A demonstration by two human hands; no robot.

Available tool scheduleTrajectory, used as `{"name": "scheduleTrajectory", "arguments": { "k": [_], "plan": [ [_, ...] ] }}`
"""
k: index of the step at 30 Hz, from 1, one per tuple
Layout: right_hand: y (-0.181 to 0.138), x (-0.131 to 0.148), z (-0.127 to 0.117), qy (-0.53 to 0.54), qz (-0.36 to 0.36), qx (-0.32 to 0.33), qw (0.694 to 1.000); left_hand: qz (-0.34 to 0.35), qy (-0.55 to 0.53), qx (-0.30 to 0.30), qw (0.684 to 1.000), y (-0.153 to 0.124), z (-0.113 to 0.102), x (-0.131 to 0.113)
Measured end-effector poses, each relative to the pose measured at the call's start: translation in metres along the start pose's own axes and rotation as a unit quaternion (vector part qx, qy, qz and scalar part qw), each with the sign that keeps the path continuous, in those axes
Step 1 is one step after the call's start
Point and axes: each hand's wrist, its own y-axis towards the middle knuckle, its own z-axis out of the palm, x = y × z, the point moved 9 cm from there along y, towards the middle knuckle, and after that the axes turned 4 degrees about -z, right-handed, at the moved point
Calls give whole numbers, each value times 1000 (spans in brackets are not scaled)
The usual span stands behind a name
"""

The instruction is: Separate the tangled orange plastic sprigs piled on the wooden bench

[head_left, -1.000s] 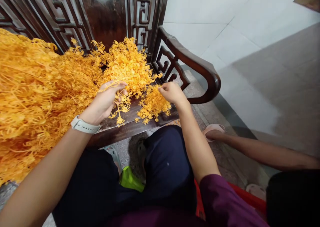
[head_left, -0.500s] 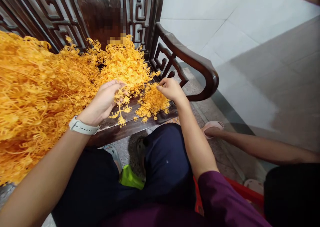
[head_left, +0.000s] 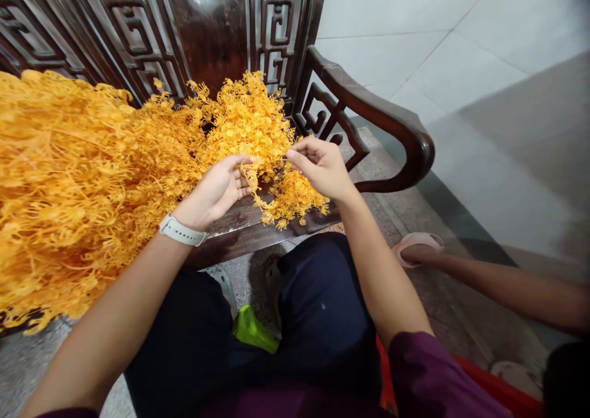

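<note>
A big heap of orange plastic sprigs covers the seat of a dark carved wooden bench. My left hand, with a white watch band on its wrist, is curled round one orange sprig whose stem hangs down over the seat. My right hand hovers just right of it with thumb and forefinger pinched near the sprig's top, above a small pile of orange pieces. What the right fingers grip is too small to name.
The bench's curved armrest runs to the right of my hands and its carved back rises behind the heap. Another person's leg with a pink sandal stretches in from the right. Something green lies between my knees.
Both hands have come closer together over the seat's front. My left hand turned the sprig in toward my right hand. The view shifted slightly left and down.
</note>
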Motion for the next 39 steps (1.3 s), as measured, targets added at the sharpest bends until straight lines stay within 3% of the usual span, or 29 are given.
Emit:
{"name": "scheduleTrajectory", "arguments": {
  "k": [6, 10, 19, 26, 34, 39],
  "plan": [
    [-7, 16, 36, 75, -23, 99, 992, 57, 83, 59, 993, -6, 11, -6],
    [-8, 16, 47, 110, -31, 125, 985, 80, 121, 63, 987, -7, 15, -6],
    [-3, 22, 35, 89, -9, 50, 995, 116, 190, 71, 972, -12, 26, -9],
    [-3, 22, 37, 97, 22, 69, 993, 149, 204, 60, 966, -14, 23, -18],
    [-8, 34, 45, 23, -63, 58, 996, 185, 188, 80, 961, -20, 31, -17],
    [-8, 50, 49, -92, -129, 73, 985, 212, 201, 41, 955, -19, 26, -19]
  ]
}}
